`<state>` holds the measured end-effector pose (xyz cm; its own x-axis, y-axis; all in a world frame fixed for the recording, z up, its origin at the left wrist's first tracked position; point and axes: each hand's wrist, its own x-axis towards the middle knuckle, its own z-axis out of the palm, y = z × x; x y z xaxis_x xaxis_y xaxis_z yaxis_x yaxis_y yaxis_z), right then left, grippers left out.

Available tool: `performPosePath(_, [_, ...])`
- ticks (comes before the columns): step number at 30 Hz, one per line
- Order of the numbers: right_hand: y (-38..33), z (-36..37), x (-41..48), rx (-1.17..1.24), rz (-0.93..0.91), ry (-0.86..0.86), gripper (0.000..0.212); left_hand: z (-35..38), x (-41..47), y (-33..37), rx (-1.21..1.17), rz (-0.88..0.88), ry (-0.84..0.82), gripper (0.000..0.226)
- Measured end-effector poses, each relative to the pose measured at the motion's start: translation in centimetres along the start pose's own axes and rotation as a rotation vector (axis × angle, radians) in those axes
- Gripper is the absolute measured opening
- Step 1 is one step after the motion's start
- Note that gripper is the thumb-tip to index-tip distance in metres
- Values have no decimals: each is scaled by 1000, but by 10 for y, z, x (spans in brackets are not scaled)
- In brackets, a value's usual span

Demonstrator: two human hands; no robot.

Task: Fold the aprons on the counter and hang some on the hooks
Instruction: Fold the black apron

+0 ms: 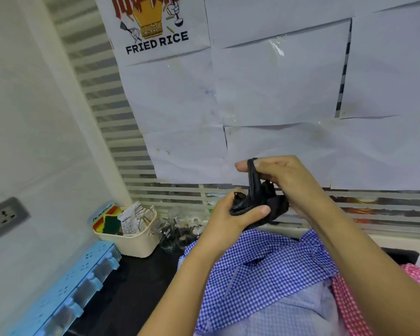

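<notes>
A small bunched black cloth point(260, 204) is held up in front of the wall, above the counter. My left hand point(230, 214) grips its lower part, thumb across the front. My right hand point(284, 180) holds its upper end, with a black strap looped over the thumb. Below my hands a blue checked apron point(260, 270) lies crumpled on the counter. A pink checked apron point(349, 306) lies beside it on the right, partly under my right forearm. No hooks are in view.
A cream basket point(134, 243) with sponges and packets stands at the back left of the dark counter point(131, 282). Several glass jars point(177, 229) stand next to it. A light blue rack point(78, 282) hangs on the left wall under a socket point(3, 217). Paper sheets point(277, 93) cover the back wall.
</notes>
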<state>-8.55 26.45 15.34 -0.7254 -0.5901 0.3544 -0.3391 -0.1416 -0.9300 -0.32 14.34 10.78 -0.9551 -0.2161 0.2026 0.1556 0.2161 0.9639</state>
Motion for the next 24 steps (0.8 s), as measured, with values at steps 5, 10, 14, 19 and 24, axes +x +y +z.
performPosePath(5, [-35, 19, 32, -148, -15, -427, 29, -38, 4, 14, -35, -80, 15, 21])
performPosePath(10, [-45, 66, 58, -74, -55, -279, 19, -80, -2, 27, 22, -72, 226, 29])
performPosePath(14, [-41, 108, 72, -450, -215, -326, 32, -106, -9, 41, 316, -45, 350, 13])
performPosePath(19, [-35, 153, 85, -519, -408, -202, 23, -131, -13, 50, 349, -28, 454, 40])
performPosePath(24, [-54, 202, 105, -326, -494, -9, 22, -171, -23, 70, 175, 20, 547, 23])
